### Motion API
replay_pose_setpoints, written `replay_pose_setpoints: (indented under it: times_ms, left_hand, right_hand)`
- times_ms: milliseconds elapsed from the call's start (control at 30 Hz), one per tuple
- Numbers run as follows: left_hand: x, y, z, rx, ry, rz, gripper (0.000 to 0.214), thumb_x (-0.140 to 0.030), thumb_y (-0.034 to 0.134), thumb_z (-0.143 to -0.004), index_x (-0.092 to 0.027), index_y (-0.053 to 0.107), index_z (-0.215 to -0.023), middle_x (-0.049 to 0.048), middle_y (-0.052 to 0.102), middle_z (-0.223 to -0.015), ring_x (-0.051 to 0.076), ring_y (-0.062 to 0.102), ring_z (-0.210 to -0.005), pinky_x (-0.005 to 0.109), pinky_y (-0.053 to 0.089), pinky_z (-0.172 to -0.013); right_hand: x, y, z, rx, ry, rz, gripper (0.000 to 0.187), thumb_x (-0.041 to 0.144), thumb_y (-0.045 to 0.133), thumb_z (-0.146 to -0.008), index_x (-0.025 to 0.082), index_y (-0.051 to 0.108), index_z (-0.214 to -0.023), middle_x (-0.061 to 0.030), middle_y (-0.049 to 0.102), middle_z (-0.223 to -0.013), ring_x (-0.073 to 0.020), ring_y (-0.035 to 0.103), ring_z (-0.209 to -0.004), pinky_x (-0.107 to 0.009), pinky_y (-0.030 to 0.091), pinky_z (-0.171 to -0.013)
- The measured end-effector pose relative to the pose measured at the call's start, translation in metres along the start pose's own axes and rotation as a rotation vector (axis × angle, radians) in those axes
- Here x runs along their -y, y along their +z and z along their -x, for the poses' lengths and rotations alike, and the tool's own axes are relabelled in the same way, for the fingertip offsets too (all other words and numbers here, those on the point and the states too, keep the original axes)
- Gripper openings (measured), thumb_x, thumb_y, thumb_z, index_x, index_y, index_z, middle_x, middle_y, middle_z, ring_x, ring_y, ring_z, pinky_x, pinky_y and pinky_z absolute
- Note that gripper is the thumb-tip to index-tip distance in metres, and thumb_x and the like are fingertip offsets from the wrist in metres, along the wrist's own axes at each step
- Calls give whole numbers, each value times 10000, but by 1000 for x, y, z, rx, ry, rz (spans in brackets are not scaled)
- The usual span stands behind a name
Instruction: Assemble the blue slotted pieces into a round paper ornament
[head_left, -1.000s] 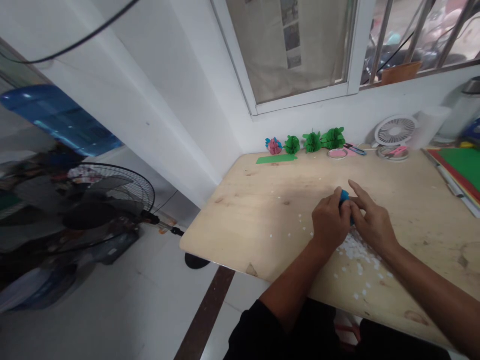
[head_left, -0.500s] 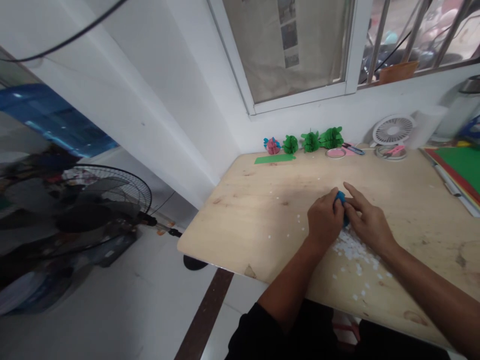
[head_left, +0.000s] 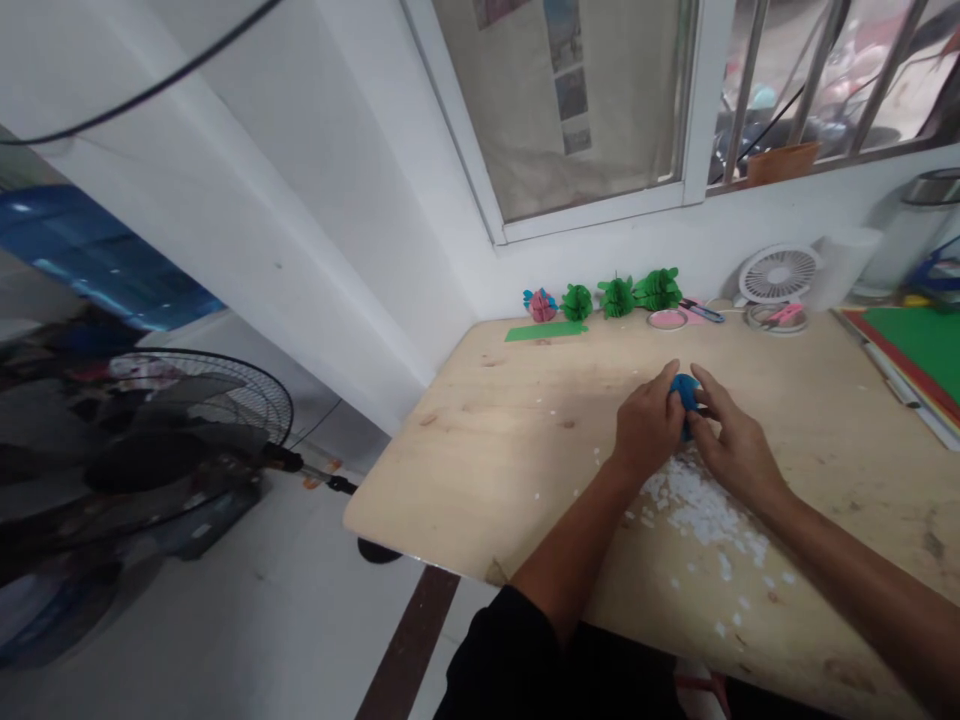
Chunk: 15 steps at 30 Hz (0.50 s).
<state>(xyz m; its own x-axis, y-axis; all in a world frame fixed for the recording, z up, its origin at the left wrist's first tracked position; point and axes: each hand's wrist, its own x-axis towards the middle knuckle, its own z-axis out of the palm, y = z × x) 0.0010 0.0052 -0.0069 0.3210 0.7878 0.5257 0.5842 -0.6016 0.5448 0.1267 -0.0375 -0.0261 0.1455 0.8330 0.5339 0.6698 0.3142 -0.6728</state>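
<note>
Both my hands meet over the middle of the wooden table [head_left: 480, 470]. Between them is a small blue paper piece [head_left: 683, 393], rounded and partly hidden by my fingers. My left hand [head_left: 646, 427] is closed round its left side, thumb up against it. My right hand [head_left: 729, 440] pinches the piece from the right with its fingers pressed together. White paper scraps [head_left: 701, 508] lie scattered on the table just below my hands.
Along the wall stand green paper balls [head_left: 616, 295], a pink-blue paper ball [head_left: 541, 304] and a green paper strip [head_left: 545, 330]. A tape roll [head_left: 667, 319], small white fan [head_left: 778, 274] and coloured paper sheets [head_left: 919, 345] sit right. A floor fan [head_left: 187, 420] stands left.
My hands have stayed together on the blue piece; my right hand's outstretched finger has curled in onto it. The view has shifted, so the hands sit slightly further up the table.
</note>
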Motion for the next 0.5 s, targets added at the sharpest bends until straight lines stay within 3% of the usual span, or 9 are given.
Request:
replay_pose_setpoints:
  times_ms: [267, 500]
  left_hand:
    - [15, 8, 4, -33, -3, -32, 489, -203, 434, -946, -199, 408, -1434, 97, 671, -1294, 194, 666, -1132, 330, 534, -983]
    - [10, 10, 5, -91, -161, 37, 231, -207, 538, -896, -189, 547, -1126, 83, 727, -1032, 217, 702, -971, 345, 561, -883]
  right_hand:
    - [-14, 16, 4, 46, 44, -53, 602, 313, 449, -926, 247, 378, -1520, -153, 637, -1347, -266, 689, -1094, -484, 545, -926]
    - [-9, 15, 10, 51, 92, -102, 612, 334, 466, -916, 224, 383, -1512, -171, 599, -1390, -299, 596, -1251, -519, 503, -983]
